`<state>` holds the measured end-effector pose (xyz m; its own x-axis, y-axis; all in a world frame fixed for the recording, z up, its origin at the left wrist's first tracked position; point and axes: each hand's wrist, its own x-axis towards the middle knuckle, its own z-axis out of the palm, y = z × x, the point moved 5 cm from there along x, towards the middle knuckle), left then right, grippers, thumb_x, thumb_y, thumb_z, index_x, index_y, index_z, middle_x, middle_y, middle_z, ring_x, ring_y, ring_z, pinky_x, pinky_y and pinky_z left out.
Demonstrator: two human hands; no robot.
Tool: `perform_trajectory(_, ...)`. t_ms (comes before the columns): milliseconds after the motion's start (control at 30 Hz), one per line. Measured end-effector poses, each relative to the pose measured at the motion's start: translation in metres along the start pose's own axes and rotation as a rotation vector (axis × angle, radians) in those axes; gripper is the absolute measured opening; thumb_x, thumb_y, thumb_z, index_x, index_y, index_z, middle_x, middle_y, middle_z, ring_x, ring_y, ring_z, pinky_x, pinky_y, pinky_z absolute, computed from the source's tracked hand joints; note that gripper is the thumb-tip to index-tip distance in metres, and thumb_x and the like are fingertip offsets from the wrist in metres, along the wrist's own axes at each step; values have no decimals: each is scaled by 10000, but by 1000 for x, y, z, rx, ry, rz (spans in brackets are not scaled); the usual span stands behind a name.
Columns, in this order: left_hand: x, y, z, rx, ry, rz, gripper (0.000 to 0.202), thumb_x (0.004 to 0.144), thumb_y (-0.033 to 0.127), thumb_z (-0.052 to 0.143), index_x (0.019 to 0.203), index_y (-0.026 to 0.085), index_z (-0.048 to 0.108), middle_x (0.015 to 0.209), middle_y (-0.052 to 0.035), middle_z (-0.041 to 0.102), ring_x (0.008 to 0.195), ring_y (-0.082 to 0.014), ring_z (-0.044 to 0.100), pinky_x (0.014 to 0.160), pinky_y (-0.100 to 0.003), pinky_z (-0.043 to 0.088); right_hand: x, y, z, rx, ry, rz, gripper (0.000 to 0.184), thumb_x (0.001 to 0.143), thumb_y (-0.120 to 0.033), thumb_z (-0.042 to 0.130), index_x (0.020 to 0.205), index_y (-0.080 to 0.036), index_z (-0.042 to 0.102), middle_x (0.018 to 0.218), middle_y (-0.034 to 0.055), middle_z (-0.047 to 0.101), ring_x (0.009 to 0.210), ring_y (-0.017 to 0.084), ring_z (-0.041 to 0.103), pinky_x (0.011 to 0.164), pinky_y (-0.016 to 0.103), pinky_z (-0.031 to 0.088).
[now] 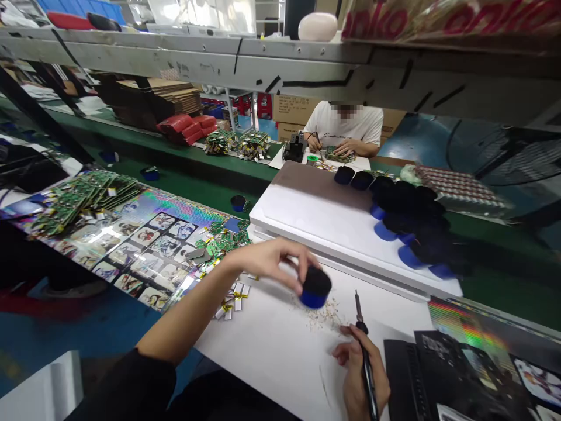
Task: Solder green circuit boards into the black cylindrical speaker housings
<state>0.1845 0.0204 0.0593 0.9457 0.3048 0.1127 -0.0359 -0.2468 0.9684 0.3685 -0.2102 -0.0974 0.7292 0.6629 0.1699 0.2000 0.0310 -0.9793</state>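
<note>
My left hand [274, 260] reaches over the white work surface [272, 345] and pinches a small round part [314, 287], black on top with a blue base, holding it just above the surface. My right hand [362, 365] rests lower right, fingers wrapped round a black soldering iron [364, 345] whose tip points away from me towards the round part. Small solder scraps [324, 318] lie between the two hands. A few little silver and yellow components [232, 301] lie by my left forearm.
A raised white board [324, 225] carries several more black and blue round parts [409, 219]. Green circuit boards [83, 196] lie piled at left on a printed sheet. A black device [442, 374] sits at right. Another person [344, 130] works across the green bench.
</note>
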Motion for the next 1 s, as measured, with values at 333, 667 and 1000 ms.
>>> perform_trajectory(333,-92,-71,63,304,234,-165,84,919,252,792,990,246,748,1459,-98,635,1388,-289,615,1136,-383,506,2,-8,4,-49,31,18,386,946,-481,744,1194,-186,753,1032,100,811,560,144,664,512,300,525)
perform_trajectory(667,-84,-94,-31,1101,437,-473,371,961,286,631,1311,199,718,1181,-166,631,1129,-372,581,965,-514,506,-8,-18,3,63,-8,-128,342,1053,-410,603,1290,-171,663,822,80,824,679,271,806,467,339,594)
perform_trajectory(1000,-98,-52,-25,360,709,-309,246,919,418,725,1090,254,658,1027,-60,713,922,-242,691,766,-360,561,-10,-57,5,51,70,-263,174,980,-233,690,1148,-188,677,1021,103,829,702,218,787,661,427,687)
